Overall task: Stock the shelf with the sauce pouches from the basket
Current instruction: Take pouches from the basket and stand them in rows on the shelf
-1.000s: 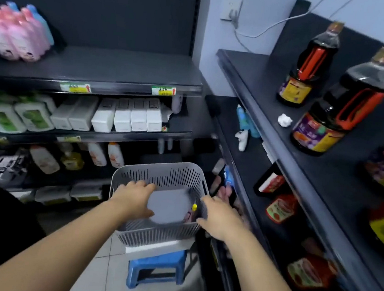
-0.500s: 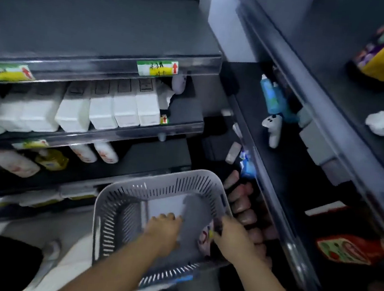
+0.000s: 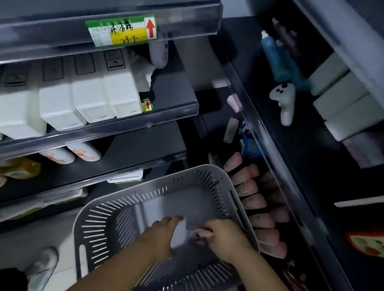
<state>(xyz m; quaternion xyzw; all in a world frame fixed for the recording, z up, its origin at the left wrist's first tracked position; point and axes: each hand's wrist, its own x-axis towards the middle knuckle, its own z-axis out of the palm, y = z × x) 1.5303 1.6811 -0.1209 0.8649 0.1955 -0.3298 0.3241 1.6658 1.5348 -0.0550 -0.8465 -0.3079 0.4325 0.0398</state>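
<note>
The grey slotted plastic basket (image 3: 209, 177) looks matt and moulded. The dark shelves (image 3: 307, 156) seem to be smooth painted metal, fronted by glossy clear plastic strips (image 3: 108, 128). The white rectangular cartons (image 3: 85, 97) look like smooth matt card, though blur obscures detail.

Basket (image 3: 208, 182), grey slotted: 1, at 6 o'clock. Hands inside it: 2, left hand (image 3: 162, 235) and right hand (image 3: 223, 236). White cartons (image 3: 90, 98) at 10 o'clock: at least 4, leftmost blurred. Pink pouches (image 3: 254, 202) at 4 o'clock: roughly 7 in a row. Blue bottles (image 3: 273, 56) at 1 o'clock: about 2.
</note>
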